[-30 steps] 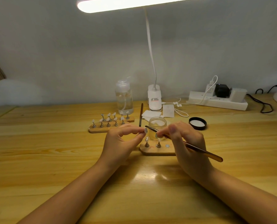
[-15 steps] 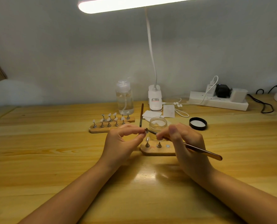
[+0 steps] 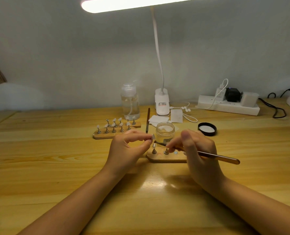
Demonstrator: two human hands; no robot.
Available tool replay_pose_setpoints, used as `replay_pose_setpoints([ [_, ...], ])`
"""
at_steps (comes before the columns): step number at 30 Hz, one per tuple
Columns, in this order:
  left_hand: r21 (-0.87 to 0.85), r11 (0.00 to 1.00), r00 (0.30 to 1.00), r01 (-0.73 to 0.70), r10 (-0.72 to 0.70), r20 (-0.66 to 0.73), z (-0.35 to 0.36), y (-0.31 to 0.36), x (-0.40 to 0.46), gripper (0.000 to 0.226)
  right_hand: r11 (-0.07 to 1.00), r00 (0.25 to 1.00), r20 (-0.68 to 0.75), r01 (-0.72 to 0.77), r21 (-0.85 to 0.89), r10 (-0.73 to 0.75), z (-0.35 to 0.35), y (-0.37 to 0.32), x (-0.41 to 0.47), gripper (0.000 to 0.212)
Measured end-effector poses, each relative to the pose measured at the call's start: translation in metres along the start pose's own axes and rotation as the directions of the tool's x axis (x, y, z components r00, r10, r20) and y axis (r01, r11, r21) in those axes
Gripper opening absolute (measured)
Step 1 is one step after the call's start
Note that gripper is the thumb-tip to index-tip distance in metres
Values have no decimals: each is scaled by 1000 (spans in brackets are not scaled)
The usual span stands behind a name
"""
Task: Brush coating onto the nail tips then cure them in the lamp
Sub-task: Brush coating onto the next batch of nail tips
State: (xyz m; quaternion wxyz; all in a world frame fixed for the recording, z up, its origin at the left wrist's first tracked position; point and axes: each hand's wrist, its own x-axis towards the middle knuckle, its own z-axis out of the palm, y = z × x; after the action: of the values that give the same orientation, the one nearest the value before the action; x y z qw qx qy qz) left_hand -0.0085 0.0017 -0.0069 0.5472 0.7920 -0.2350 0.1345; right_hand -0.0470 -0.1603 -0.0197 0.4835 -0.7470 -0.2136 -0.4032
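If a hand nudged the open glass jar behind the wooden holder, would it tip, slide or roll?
The jar would probably slide rather than tip: it looks squat and wide and stands upright on the smooth, glossy table. It seems fairly light, as it looks near empty. With its lid off, any tipping could spill what is inside.

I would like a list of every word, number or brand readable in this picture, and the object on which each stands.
No text here can be read.
Label on the white lamp base: red and dark print, too blurred to read.
Print on the white charger in the power strip: too small to read.
Clear jar, pump bottle, black lid: no lettering visible.
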Motion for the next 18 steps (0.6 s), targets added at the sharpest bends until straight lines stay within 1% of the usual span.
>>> replay_pose_setpoints([
  [3,-1,1000,1000,3,-3,0,0,0,-1,27,1000,1000,-22,-5,4,5,-1,-1,0,49],
  [8,-5,1000,1000,-3,3,-1,1,0,1,28,998,999,35,5,-66,-3,3,1,2,52],
  [11,-9,1000,1000,2,-2,-2,-1,-1,-1,26,1000,1000,14,2,-22,-2,0,1,0,51],
  [14,-6,1000,1000,1,-1,-3,-2,-1,-2,27,999,999,-12,-36,15,36,-1,1,0,48],
  [18,2,1000,1000,2,-2,-2,-1,0,-1,27,1000,1000,-5,-20,-18,19,3,-1,3,47],
])
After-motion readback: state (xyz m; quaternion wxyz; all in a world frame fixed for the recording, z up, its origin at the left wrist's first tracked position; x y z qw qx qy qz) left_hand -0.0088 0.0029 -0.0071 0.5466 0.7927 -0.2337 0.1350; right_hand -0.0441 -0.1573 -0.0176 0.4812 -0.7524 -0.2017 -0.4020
